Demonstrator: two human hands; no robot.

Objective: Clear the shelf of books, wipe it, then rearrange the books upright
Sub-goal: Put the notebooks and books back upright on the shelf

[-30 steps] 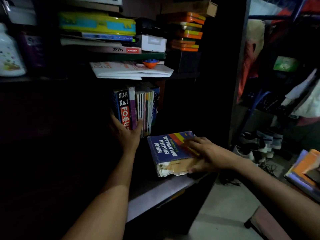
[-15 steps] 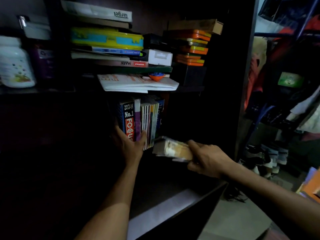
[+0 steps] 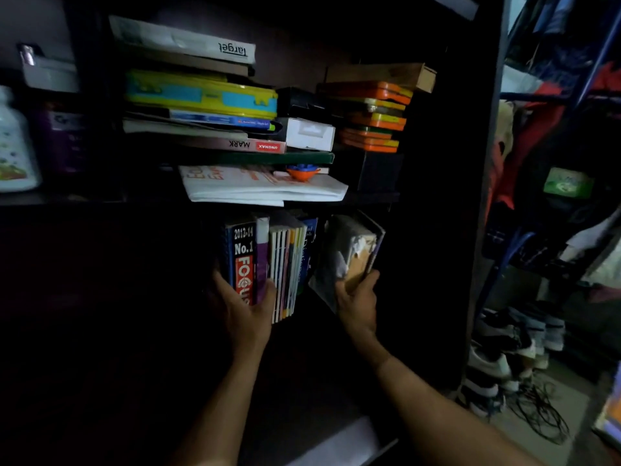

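Your right hand (image 3: 357,299) grips the worn book (image 3: 349,255) at its lower edge, thumb on one face and fingers curled round the other. The book stands nearly upright, tilted slightly, on the dark lower shelf (image 3: 339,438), just to the right of the row of upright books (image 3: 268,264). Its exposed edge shows torn, frayed pale pages; the cover is dark with a purple margin.

Your left hand (image 3: 243,304) holds the left end of the row, thumb against the thin pale spines and fingers curled round the dark "No.1 FOCUS" book (image 3: 242,260). The row comprises that thick book, a purple spine, several thin white and coloured spines and a blue volume.

The upper shelf carries stacked flat books (image 3: 201,105) and orange boxes (image 3: 369,119).
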